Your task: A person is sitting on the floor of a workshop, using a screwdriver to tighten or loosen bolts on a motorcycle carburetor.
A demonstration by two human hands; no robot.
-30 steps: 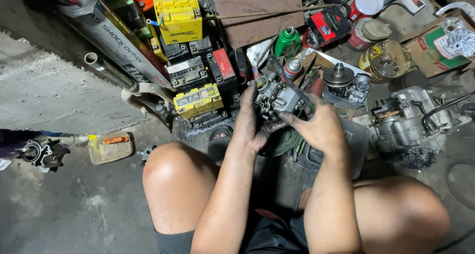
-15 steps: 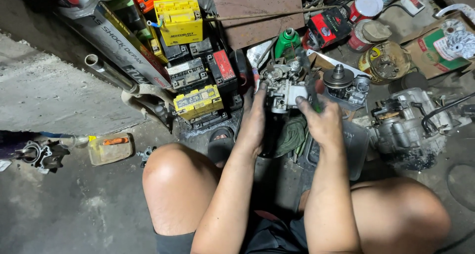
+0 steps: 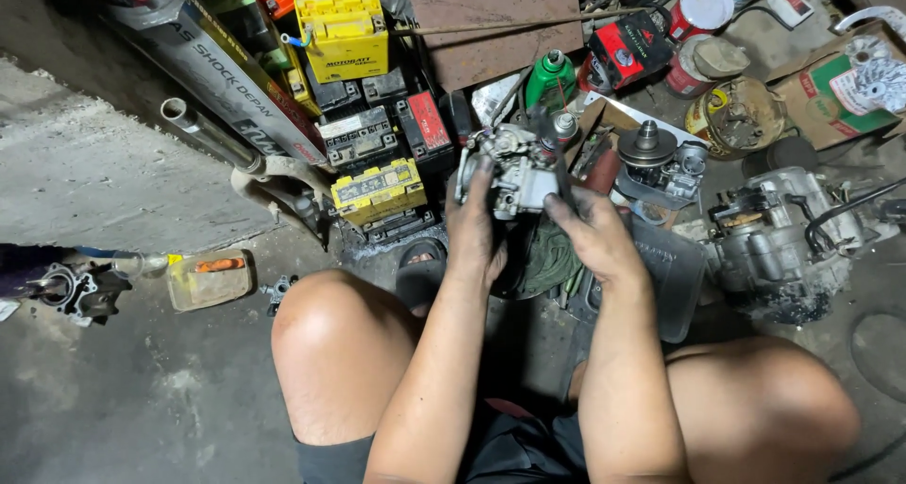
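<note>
Hands mid-frame: left hand (image 3: pixel 477 231) fingers grip grey metal carburetor (image 3: pixel 505 168); right hand (image 3: pixel 593 234) fingers closed on dark slim tool (image 3: pixel 550 149). Best held steady, tool square.

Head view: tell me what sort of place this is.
Probably a small motorcycle repair workshop. Both hands hold a grimy carburetor over a concrete floor, with stacked vehicle batteries on one side and an engine block on the other.

Ahead of me on the floor: a long grey carton (image 3: pixel 212 69) with a yellow edge lying aslant at upper left, a brown cardboard box (image 3: pixel 830 92) with a green panel at far right, and a white-lidded can with a red label (image 3: pixel 698 10) near the top
</note>
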